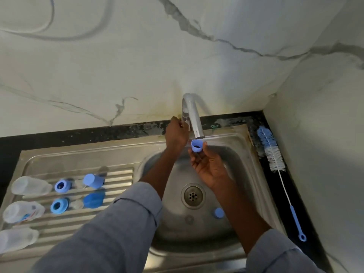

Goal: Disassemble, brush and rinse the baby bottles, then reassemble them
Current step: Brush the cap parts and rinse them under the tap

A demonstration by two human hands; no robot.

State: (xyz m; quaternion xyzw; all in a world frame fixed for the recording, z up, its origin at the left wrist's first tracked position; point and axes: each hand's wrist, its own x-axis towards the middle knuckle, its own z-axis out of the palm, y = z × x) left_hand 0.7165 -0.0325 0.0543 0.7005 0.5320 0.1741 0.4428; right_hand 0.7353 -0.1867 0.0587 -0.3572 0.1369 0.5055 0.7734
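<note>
- Pinched blue cap (197, 146) in right hand (208, 170), mouth up, just under spout (194, 123).
- Gripped tap handle with left hand (176, 133); no water seen.
- Left of grip: bottles (29, 186), rings (62, 186) lay apart on drainboard (118, 172); reassembly judged outstanding.
- Right: brush (272, 152) idle.

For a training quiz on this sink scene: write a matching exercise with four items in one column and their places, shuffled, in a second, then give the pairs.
Items
1. bottle brush
2. blue cap
3. blue collar ring
4. clear bottles

Places
A. lying on the ribbed drainboard
B. on the dark counter right of the sink
C. held in the right hand under the tap spout
D. lying in the basin near the drain

Pairs: 1-B, 2-C, 3-D, 4-A
</note>
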